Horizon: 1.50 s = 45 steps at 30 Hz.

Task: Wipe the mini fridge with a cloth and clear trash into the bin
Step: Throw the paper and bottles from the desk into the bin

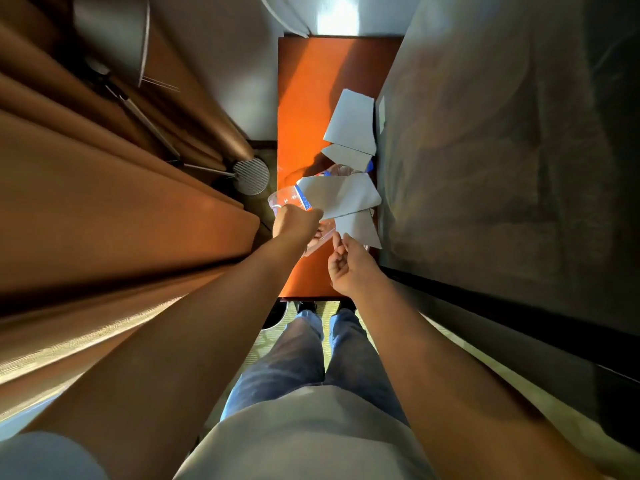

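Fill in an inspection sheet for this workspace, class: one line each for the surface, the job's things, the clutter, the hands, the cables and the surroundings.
Surface: orange-brown wooden tabletop, narrow, partly sunlit.
Job's things: crumpled clear plastic bottle with a blue label at the table's left edge; no cloth or bin identifiable.
Clutter: several pale paper sheets lying along the table's right side, overlapping each other and the bottle.
Hands: left hand grips the bottle; right hand pinches the corner of the nearest paper sheet.
Cables: nothing seen.
Surroundings: brown curtains to the left, floor lamp with round base beside them, dark bed cover to the right, patterned carpet below.
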Tool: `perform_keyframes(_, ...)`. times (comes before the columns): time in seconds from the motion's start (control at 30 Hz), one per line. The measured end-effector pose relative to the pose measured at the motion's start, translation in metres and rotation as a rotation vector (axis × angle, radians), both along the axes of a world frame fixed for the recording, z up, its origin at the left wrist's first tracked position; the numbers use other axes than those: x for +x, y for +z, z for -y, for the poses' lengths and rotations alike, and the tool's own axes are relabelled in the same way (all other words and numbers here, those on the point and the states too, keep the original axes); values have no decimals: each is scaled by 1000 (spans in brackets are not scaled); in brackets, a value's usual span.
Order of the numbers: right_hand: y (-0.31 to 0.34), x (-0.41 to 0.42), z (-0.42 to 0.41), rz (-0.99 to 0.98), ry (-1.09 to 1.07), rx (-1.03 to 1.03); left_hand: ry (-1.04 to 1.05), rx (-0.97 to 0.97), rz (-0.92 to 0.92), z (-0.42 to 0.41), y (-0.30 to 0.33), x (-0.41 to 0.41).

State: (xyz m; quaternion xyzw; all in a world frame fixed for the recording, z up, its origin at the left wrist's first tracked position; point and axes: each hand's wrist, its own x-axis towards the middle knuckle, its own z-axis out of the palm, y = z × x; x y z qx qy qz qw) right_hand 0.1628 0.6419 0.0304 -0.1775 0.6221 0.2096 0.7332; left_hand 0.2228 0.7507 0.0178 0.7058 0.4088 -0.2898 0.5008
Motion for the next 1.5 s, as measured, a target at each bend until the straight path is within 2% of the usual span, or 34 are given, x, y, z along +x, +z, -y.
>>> perform_keyframes(0.2, -4, -2, 5, 16, 65, -26, 27, -55, 31, 5, 0, 3)
perform_keyframes(0.47, -8, -7, 10, 68, 120, -100, 9, 46, 104, 8, 9, -9)
perform_keyframes(0.7, -7, -14, 4, 160, 181, -126, 186, -34, 186, 6, 21, -29)
perform_keyframes(0.87, 1, -30, -3, 312, 316, -121, 310, -42, 256, -5, 28, -54)
perform_keyframes(1.1, 15, -61, -32, 332, 540, -185, 474, -25, 334, -42, 34, -105)
perform_keyframes(1.5, -23, -178, -121, 300, 939, -197, 637, 58, 180, -139, -9, -247)
